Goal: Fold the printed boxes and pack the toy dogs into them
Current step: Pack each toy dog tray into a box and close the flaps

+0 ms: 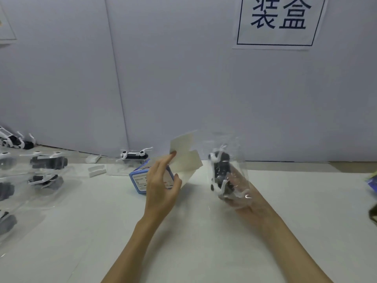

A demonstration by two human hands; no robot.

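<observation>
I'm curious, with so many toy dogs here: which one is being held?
The bagged toy dog in the right hand; the others lie on the table at left.

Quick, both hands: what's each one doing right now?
Left hand: holds the box, index fingertip on its open flap.
Right hand: grips a bagged toy dog.

White table (204, 231): bagged toy dogs (48, 162), box (140, 179).
</observation>
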